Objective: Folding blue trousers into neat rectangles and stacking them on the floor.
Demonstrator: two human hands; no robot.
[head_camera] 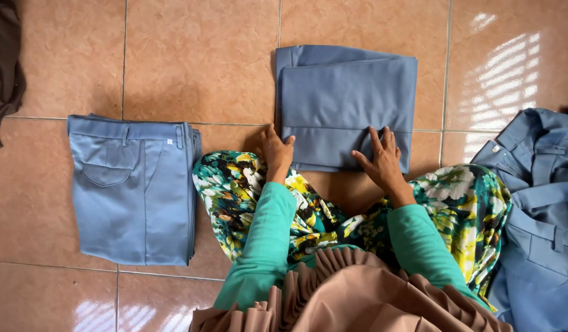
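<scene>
- Far left edge: a dark garment (2, 67) is lying partly out of frame; its kind is not readable.
- Left of the person: a stack of folded blue-grey trousers (134, 189) is sitting on the tiled floor (198, 61), waistband toward the top, one back pocket showing. The number of pieces in the stack is hard to count; only edge layers are showing along the right side.
- Left hand (275, 150) is resting flat, fingers spread and released, on the near-left corner of the folded blue-grey trousers (347, 104) lying on the floor straight ahead of the knees. It is pressing, not gripping.
- Right hand (381, 158) is lying palm-down and open on the near-right part of the same piece, fingers splayed over the lower fold edge.
- Judged step: the folding of this piece is looking nearly finished, and both hands are smoothing or squaring the last fold. The next move would call for a firm hold on both near corners so the layers are not slipping apart when lifted or slid.
- Lap: a floral skirt (468, 209) and a pleated tan cloth (351, 295) are covering the legs.
- Right edge: a heap of unfolded blue-grey trousers (542, 203) is cut off by the frame; its extent is not visible.
- Sun glare is washing out the tiles at upper right.
</scene>
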